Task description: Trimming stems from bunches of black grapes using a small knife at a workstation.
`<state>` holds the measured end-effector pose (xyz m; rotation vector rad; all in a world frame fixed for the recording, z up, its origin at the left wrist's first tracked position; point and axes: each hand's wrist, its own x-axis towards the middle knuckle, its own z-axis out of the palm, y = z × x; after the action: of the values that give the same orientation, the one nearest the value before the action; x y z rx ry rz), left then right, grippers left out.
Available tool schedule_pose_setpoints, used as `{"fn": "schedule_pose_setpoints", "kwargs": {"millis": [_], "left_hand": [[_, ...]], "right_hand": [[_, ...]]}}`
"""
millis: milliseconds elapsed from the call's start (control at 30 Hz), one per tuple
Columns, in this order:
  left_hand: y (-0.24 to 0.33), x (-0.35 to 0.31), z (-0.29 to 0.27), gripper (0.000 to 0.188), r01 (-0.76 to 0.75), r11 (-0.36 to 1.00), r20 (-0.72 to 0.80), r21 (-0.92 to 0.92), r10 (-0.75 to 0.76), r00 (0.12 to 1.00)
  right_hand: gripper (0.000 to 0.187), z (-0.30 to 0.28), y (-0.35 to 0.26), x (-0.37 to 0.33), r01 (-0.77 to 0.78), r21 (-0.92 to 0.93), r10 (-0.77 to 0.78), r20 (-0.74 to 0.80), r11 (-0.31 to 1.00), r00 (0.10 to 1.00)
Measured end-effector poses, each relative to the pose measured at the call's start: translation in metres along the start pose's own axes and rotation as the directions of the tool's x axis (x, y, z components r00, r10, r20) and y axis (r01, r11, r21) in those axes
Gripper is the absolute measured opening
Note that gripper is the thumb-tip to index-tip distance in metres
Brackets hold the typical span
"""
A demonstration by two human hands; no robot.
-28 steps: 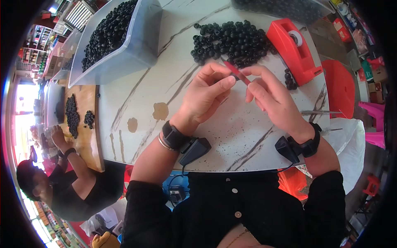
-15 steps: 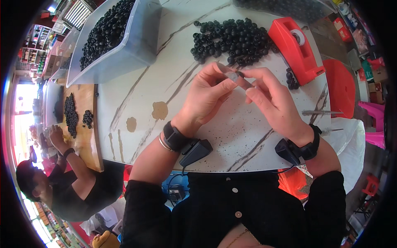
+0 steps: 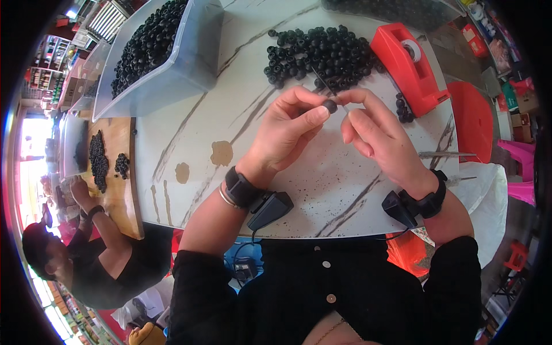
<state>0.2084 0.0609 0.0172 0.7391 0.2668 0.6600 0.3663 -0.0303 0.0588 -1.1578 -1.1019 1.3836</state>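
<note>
compared with the earlier frames, the thin strip-like tool [image 3: 324, 82] is now showing mostly a narrow dark edge, while before it was turning a wider face, first red and then greyish, toward the camera. the black bead [image 3: 330, 106] is now appearing more clearly at the left fingertips. both hands are staying in nearly the same place.

the left hand [image 3: 296, 126] is pinching the bead between thumb and forefinger, and its other fingers are curling under. the right hand [image 3: 379, 135] is gripping the strip between thumb and fingers, just beside the bead; whether the strip is touching it, i cannot tell. the bead is sitting between the two hands, above the white table [image 3: 247, 195], and the strip is pointing away toward the bead pile [image 3: 322, 54].

the fingers are hiding part of the bead and of the strip. a red tape dispenser [image 3: 411, 75] is standing right of the pile, with a small bead cluster [image 3: 404, 109] lying near it. a clear bin [image 3: 198, 63] full of black beads is standing at the left. farther left, a co-worker's hand [image 3: 82, 195] is reaching over a wooden table [image 3: 123, 201].
</note>
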Motion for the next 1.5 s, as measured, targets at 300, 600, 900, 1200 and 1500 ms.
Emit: {"fn": "schedule_pose_setpoints", "kwargs": {"millis": [300,600,900,1200,1500], "left_hand": [[-0.005,0.000,0.010,0.011,-0.010,0.988,0.108,0.156,-0.007,0.994],[0.012,0.005,-0.001,0.015,0.037,0.998,0.102,0.056,-0.043,0.994],[0.008,0.002,-0.002,0.013,0.106,0.990,0.157,-0.092,-0.091,0.983],[0.006,-0.002,0.001,0.029,0.103,0.995,0.092,-0.010,-0.102,0.991],[0.002,0.000,-0.005,0.018,0.142,0.988,0.136,-0.066,-0.132,0.982]], "right_hand": [[0.029,-0.002,0.005,0.002,-0.030,0.046,0.031,-0.021,0.998,0.999],[0.029,-0.006,0.003,0.004,-0.047,0.079,0.051,-0.048,0.996,0.998],[0.030,-0.003,-0.001,0.002,0.053,0.062,-0.051,-0.033,0.997,0.998],[0.037,0.002,-0.001,-0.001,0.324,-0.363,-0.313,0.092,0.874,0.945],[0.037,0.000,-0.002,-0.001,0.347,-0.439,-0.333,0.111,0.829,0.936]]}}
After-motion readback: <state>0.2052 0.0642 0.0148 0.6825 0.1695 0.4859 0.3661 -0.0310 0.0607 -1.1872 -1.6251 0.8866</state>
